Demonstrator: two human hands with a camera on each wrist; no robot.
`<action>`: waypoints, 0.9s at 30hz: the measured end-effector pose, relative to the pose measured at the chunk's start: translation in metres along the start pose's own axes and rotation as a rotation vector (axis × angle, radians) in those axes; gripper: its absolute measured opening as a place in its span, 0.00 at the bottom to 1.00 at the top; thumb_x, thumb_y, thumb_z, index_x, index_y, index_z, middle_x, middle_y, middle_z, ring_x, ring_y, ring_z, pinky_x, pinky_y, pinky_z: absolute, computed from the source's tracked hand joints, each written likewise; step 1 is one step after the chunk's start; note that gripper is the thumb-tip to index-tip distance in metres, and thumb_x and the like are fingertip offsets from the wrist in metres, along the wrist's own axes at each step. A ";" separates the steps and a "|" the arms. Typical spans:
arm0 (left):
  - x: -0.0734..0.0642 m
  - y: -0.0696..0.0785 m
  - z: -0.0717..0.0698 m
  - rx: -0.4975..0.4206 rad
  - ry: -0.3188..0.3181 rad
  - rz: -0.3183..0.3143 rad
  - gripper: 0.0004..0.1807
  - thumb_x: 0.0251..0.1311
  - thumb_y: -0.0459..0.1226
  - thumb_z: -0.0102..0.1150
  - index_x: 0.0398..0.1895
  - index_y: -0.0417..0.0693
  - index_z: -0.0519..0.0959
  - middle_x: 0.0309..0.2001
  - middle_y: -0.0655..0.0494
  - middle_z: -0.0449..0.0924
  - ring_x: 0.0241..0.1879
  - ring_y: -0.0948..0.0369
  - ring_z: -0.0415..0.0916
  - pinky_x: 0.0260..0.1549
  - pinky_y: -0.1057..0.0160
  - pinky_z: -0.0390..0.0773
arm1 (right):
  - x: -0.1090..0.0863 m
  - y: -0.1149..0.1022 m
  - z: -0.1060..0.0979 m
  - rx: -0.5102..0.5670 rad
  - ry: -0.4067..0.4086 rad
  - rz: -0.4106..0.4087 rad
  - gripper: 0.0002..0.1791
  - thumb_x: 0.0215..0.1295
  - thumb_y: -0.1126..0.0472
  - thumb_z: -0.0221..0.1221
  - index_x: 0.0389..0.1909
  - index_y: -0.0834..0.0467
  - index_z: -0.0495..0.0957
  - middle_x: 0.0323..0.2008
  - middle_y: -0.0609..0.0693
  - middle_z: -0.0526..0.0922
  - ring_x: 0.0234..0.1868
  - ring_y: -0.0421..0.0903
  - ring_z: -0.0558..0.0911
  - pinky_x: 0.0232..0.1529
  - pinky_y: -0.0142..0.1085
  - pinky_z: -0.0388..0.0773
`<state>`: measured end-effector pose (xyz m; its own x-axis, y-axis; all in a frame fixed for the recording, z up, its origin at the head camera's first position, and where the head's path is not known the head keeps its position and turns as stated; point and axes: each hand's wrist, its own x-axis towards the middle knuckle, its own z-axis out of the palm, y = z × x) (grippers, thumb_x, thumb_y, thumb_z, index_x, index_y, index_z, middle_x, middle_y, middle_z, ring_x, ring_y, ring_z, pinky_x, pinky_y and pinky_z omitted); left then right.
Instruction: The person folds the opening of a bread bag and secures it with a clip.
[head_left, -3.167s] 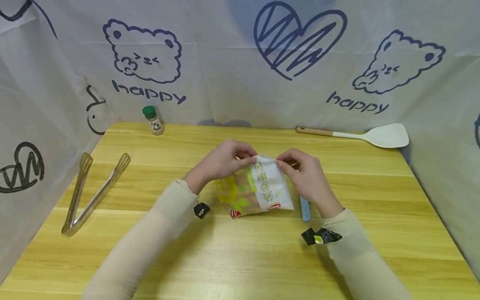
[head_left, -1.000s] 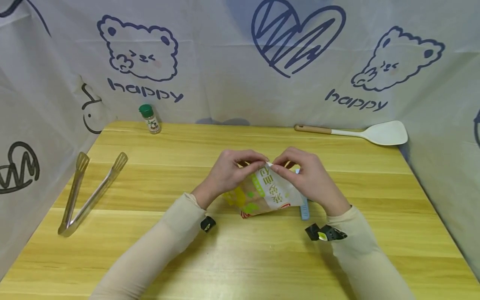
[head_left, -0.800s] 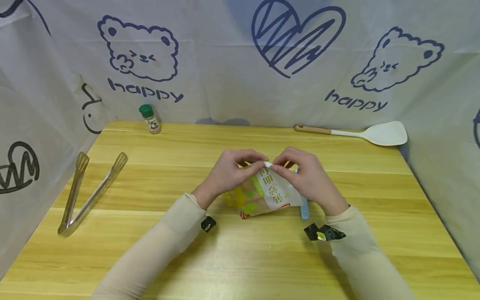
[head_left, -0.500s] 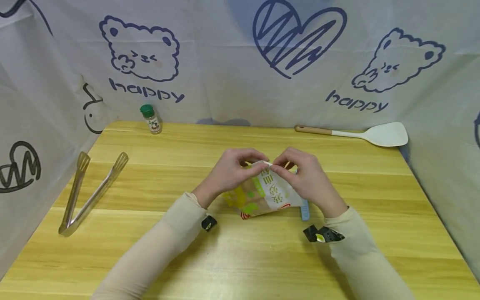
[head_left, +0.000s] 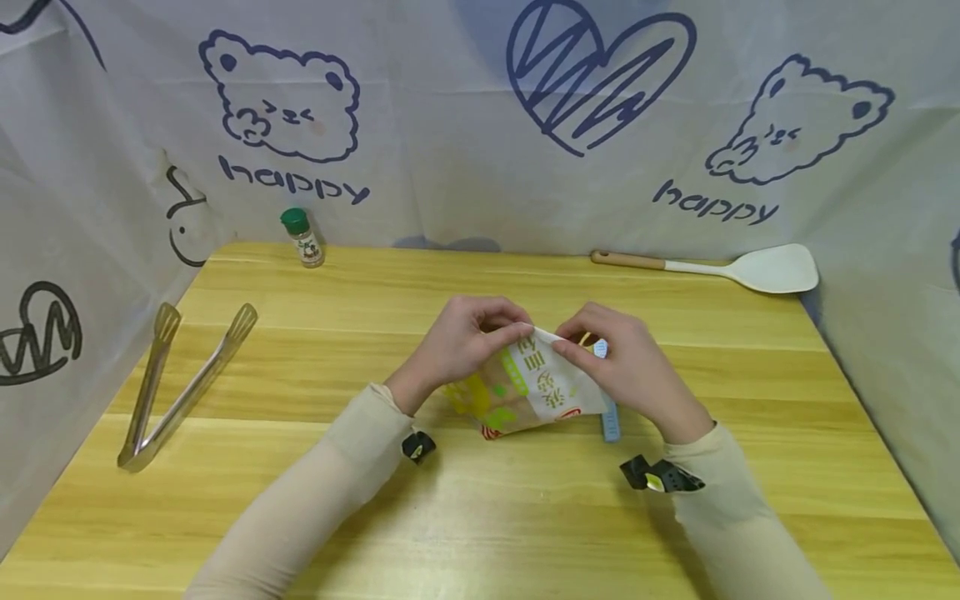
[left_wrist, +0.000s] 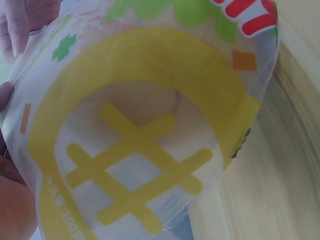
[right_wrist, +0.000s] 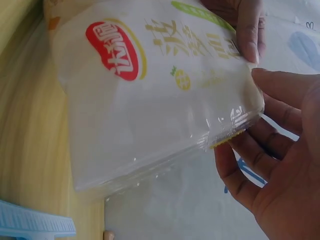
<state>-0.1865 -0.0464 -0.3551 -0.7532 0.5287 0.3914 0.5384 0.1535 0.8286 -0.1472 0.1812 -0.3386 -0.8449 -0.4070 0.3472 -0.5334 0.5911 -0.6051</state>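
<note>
With left hand (head_left: 465, 343) and right hand (head_left: 632, 362), pinching the packet (head_left: 546, 385) mid-frame by its edge; best pulled gently, evenly.

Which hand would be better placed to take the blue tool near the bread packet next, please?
Probably the right hand: it pinches the bread packet near the blue tool, whereas the left hand holds the packet farther from it.

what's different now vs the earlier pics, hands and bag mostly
The right hand has slid rightward, away from the left hand, opening a gap along the bag's top edge where they nearly met half a second ago. Since the first picture, the bag and left hand have shifted slightly right. Both hands still pinch the bag; tongs, green-capped bottle and spatula stayed put.
</note>
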 end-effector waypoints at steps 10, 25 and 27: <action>0.000 0.000 -0.001 -0.033 -0.018 -0.027 0.05 0.65 0.33 0.63 0.38 0.40 0.86 0.34 0.56 0.86 0.30 0.64 0.83 0.28 0.62 0.82 | -0.003 0.004 -0.002 -0.037 0.022 -0.033 0.04 0.67 0.65 0.63 0.36 0.57 0.85 0.32 0.43 0.82 0.30 0.39 0.77 0.29 0.36 0.75; 0.002 0.000 -0.001 -0.011 -0.025 -0.045 0.04 0.65 0.30 0.62 0.37 0.37 0.85 0.33 0.54 0.85 0.30 0.64 0.83 0.30 0.63 0.82 | 0.000 -0.002 0.000 -0.098 -0.016 0.049 0.07 0.70 0.68 0.58 0.38 0.61 0.86 0.31 0.50 0.86 0.22 0.41 0.78 0.22 0.36 0.74; 0.002 -0.001 -0.001 -0.022 -0.033 -0.041 0.04 0.65 0.30 0.61 0.38 0.37 0.84 0.33 0.54 0.85 0.31 0.64 0.83 0.30 0.62 0.82 | -0.001 -0.003 0.000 -0.098 -0.016 0.056 0.07 0.70 0.68 0.58 0.38 0.61 0.86 0.31 0.50 0.86 0.22 0.41 0.78 0.22 0.36 0.74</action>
<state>-0.1891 -0.0464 -0.3544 -0.7613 0.5497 0.3439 0.4988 0.1575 0.8523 -0.1448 0.1801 -0.3371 -0.8731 -0.3822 0.3027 -0.4875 0.6782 -0.5499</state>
